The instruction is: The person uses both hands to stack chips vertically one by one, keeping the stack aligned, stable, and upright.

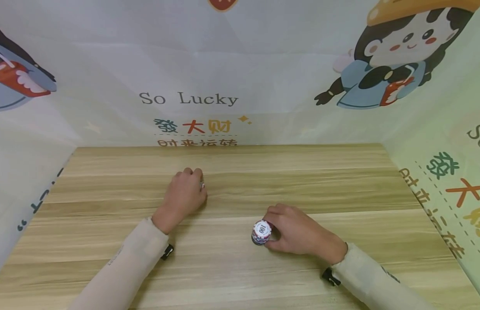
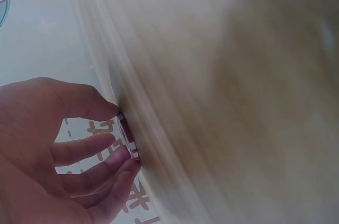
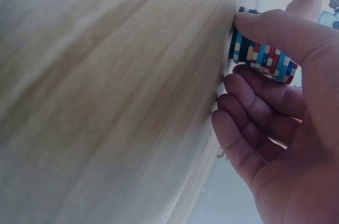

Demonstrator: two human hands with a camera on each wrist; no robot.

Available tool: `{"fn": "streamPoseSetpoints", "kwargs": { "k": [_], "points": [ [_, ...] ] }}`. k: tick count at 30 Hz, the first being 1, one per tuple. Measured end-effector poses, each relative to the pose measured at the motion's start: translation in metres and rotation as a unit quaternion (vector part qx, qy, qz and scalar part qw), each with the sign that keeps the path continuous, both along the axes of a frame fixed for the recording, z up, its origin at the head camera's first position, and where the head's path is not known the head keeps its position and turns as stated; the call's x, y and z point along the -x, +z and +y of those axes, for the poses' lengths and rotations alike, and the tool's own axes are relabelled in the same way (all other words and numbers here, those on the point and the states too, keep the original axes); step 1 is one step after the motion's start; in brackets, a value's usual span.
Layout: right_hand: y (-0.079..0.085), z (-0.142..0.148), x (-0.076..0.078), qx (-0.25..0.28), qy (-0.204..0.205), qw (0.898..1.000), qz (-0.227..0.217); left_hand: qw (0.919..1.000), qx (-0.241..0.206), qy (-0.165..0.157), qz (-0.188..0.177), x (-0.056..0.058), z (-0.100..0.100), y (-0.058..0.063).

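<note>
A stack of poker chips (image 1: pixel 261 232) stands on the table, its white top chip marked 100. My right hand (image 1: pixel 295 230) holds it low at the side, thumb and index finger about its base. The right wrist view shows the stack (image 3: pixel 267 57) with blue, red, white and dark edges, partly behind the thumb; the other fingers (image 3: pixel 235 134) curve near the tabletop. Farther back and to the left, my left hand (image 1: pixel 184 193) grips a poker chip (image 2: pixel 128 136) with a red and white edge, between thumb and fingertips, close against the table. From the head view, the hand mostly hides this chip.
The wood-grain table (image 1: pixel 232 275) is bordered at the back and sides by printed cloth walls (image 1: pixel 270 94) with cartoon figures and lettering. Black clips or straps (image 1: pixel 167 252) show under both sleeves.
</note>
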State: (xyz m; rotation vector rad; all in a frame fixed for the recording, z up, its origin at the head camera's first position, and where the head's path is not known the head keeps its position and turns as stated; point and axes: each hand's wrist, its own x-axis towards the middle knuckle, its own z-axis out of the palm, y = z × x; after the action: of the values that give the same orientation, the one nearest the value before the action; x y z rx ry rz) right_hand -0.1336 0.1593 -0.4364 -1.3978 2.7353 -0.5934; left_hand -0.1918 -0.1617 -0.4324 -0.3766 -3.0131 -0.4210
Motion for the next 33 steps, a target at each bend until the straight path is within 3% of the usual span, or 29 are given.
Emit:
{"fn": "streamPoseSetpoints", "kwargs": {
  "k": [13,21,28,33],
  "points": [
    [0.001,0.0,0.0,0.001,0.001,1.0,0.002,0.9999,-0.008,-0.008,-0.003,-0.009,0.004,0.005],
    [0.001,0.001,0.0,-0.008,-0.004,1.0,0.001,0.9942,-0.038,-0.085,0.055,-0.032,0.025,0.014],
    [0.001,0.001,0.001,-0.017,-0.01,1.0,0.005,0.9775,-0.067,-0.152,0.129,-0.05,0.049,0.02],
    [0.002,0.0,0.001,-0.015,-0.011,1.0,0.005,0.9665,-0.08,-0.191,0.152,-0.063,0.063,0.025]
  ]
}}
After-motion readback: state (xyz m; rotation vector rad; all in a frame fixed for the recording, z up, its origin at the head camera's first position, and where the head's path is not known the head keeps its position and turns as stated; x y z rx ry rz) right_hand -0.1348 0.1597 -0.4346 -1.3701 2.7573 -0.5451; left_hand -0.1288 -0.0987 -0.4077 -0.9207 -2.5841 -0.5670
